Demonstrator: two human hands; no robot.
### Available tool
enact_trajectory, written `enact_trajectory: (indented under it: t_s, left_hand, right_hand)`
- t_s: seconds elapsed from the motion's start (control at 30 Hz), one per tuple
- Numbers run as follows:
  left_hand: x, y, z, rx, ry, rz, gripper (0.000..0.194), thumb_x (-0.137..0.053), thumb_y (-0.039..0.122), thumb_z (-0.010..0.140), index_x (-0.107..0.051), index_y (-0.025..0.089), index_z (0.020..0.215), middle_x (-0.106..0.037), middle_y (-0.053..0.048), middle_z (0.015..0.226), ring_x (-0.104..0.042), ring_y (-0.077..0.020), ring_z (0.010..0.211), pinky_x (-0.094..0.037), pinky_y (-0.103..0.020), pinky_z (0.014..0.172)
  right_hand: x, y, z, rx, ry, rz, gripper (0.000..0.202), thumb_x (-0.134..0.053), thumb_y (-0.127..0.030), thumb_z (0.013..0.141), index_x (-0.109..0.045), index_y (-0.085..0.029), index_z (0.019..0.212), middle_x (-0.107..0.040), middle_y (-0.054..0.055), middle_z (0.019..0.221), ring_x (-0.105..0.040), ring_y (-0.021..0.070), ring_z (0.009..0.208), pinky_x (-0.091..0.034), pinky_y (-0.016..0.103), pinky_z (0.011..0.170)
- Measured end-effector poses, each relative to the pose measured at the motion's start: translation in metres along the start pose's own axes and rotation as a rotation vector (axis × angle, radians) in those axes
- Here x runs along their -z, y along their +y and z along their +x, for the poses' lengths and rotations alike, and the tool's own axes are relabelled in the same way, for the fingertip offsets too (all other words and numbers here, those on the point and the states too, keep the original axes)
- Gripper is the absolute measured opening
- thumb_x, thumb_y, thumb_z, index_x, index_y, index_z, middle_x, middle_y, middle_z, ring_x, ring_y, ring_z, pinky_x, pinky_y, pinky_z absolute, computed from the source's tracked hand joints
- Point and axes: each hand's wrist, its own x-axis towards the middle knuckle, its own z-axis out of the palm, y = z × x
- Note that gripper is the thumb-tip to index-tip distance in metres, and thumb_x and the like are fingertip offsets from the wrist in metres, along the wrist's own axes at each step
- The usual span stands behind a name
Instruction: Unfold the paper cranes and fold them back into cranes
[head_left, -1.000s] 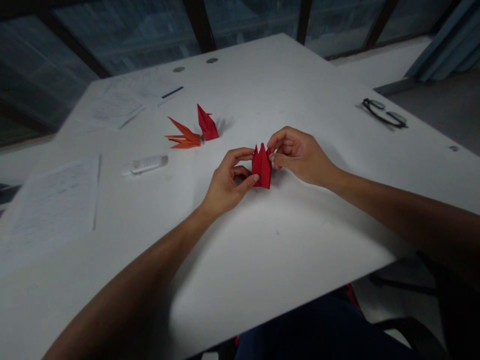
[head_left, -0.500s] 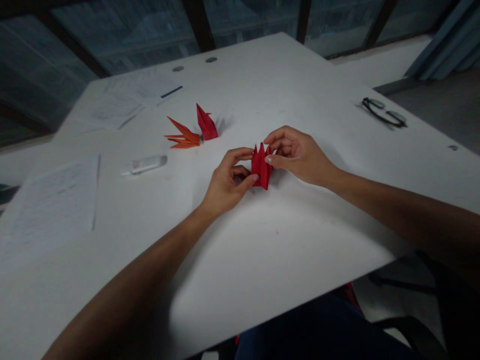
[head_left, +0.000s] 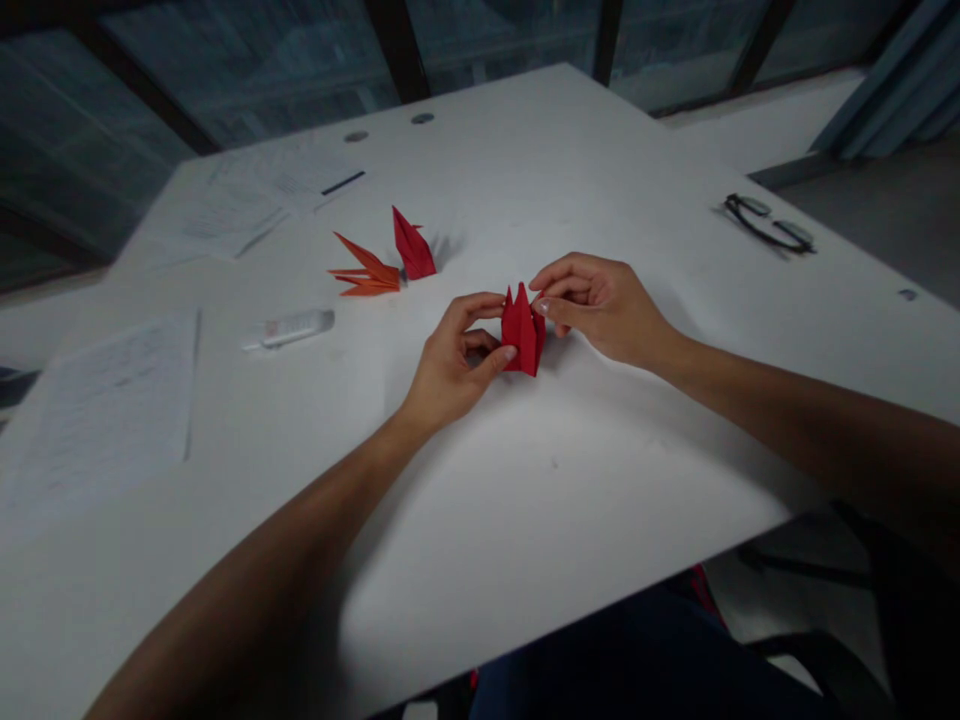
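A red origami crane (head_left: 525, 335) with pointed tips upward is between my hands, just above the white table. My left hand (head_left: 461, 358) pinches its left side, thumb in front and forefinger at the upper edge. On the other side, my right hand (head_left: 592, 300) has thumb and forefinger closed on the crane's right point; that tip is mostly hidden by the fingers. Beyond my left hand stand a second red origami crane (head_left: 412, 248) and, beside it, an orange folded-paper piece (head_left: 369, 275) with several spread points.
A white glue tube (head_left: 294, 328) lies to the left. Written sheets (head_left: 105, 410) cover the left side of the table (head_left: 480, 540), with more papers (head_left: 232, 215) and a dark pen-like strip (head_left: 343, 184) farther back. Black-framed glasses (head_left: 769, 228) rest near the right edge.
My right thumb has shifted slightly upward along the crane's right point. The crane has turned a little, and my left hand keeps its hold.
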Motion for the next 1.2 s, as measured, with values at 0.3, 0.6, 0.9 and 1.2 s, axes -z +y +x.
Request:
enact_trajectory:
  t_s: [0.3, 0.6, 0.9, 1.2]
  left_hand:
    - [-0.0013, 0.0010, 0.0006, 0.022, 0.016, -0.065, 0.058, -0.082, 0.033, 0.085, -0.053, 0.030, 0.135, -0.059, -0.007, 0.134, -0.065, -0.0047, 0.069, -0.061, -0.020, 0.066]
    - [-0.0010, 0.0003, 0.0011, 0.023, 0.022, -0.063, 0.059, -0.082, 0.036, 0.084, -0.052, 0.029, 0.135, -0.060, -0.007, 0.132, -0.064, -0.0044, 0.068, -0.060, -0.018, 0.063]
    - [-0.0009, 0.0005, 0.0024, 0.012, 0.012, -0.081, 0.058, -0.080, 0.041, 0.086, -0.051, 0.028, 0.134, -0.060, -0.007, 0.131, -0.066, -0.0040, 0.068, -0.061, -0.018, 0.064]
    - [-0.0015, 0.0042, 0.0028, 0.039, 0.009, -0.133, 0.056, -0.081, 0.041, 0.085, -0.052, 0.028, 0.131, -0.060, -0.006, 0.130, -0.066, -0.0040, 0.067, -0.060, -0.018, 0.063]
  right_hand:
    - [0.0059, -0.0056, -0.0020, 0.108, -0.003, -0.271, 0.015, -0.070, -0.023, 0.087, -0.073, -0.020, 0.101, -0.077, 0.000, 0.087, -0.066, 0.0130, 0.066, -0.054, 0.027, 0.062]
    - [0.0069, -0.0007, -0.0037, 0.116, -0.006, -0.253, 0.022, -0.070, -0.021, 0.086, -0.070, -0.022, 0.108, -0.076, 0.000, 0.089, -0.069, 0.0135, 0.066, -0.053, 0.026, 0.061]
    - [0.0065, 0.0026, -0.0020, 0.068, -0.093, -0.035, 0.027, -0.074, -0.022, 0.085, -0.068, -0.023, 0.111, -0.075, 0.000, 0.094, -0.069, 0.0132, 0.070, -0.057, 0.025, 0.063]
    - [0.0056, 0.0000, -0.0029, 0.078, -0.065, -0.065, 0.016, -0.075, -0.028, 0.087, -0.068, -0.024, 0.101, -0.073, 0.000, 0.090, -0.066, 0.0137, 0.068, -0.055, 0.027, 0.061]
